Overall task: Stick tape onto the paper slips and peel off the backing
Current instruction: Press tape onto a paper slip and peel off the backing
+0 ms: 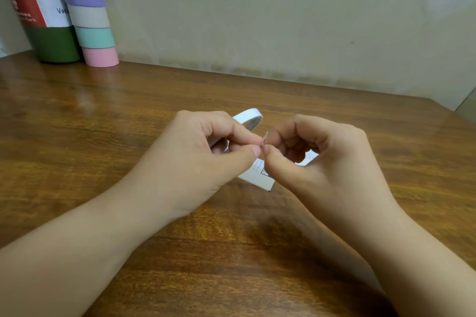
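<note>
Fingers of the left hand point(206, 147) and right hand point(316, 152) pinch a small tape piece point(265, 138) above the paper slip point(257, 175). Likely separating the backing; next needs a fingernail under its edge.

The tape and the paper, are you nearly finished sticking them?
Not yet, it seems. Done: nothing finished shows. In hand: the left hand and right hand pinch a small white piece between them; whether it is tape or backing is too small to tell. The tape roll lies behind. Left: the paper slip lies beneath on the table, and no tape shows on it.
</note>
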The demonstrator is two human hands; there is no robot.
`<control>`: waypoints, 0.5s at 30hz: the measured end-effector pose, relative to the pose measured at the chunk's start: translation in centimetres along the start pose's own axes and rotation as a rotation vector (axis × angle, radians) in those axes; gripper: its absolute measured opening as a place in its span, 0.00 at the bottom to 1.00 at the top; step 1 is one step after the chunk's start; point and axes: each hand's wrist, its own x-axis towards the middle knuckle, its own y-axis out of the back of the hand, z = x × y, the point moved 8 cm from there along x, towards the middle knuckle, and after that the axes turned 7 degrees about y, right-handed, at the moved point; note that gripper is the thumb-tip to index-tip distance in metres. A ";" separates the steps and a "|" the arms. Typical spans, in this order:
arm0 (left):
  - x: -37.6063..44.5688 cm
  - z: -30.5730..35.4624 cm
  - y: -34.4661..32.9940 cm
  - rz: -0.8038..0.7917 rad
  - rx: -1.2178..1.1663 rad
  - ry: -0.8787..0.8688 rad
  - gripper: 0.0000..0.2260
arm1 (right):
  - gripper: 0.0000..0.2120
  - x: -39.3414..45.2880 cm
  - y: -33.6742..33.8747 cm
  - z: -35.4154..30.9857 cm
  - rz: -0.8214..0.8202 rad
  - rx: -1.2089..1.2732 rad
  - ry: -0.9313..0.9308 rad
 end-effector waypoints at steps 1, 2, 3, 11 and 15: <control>0.0 0.0 0.0 0.009 -0.010 -0.003 0.04 | 0.04 0.0 -0.1 -0.1 -0.004 0.002 0.007; -0.1 0.1 0.1 0.017 -0.017 -0.010 0.03 | 0.04 0.0 -0.1 -0.2 -0.007 -0.001 0.016; -0.1 0.2 0.2 0.026 -0.014 -0.020 0.04 | 0.04 0.0 -0.1 -0.2 -0.009 -0.004 0.023; -0.4 0.4 0.4 0.134 0.071 -0.058 0.03 | 0.03 0.0 -0.4 -0.9 0.011 -0.070 0.078; -0.5 0.5 0.6 0.181 0.101 -0.063 0.04 | 0.04 0.0 -0.5 -1.0 0.024 -0.082 0.074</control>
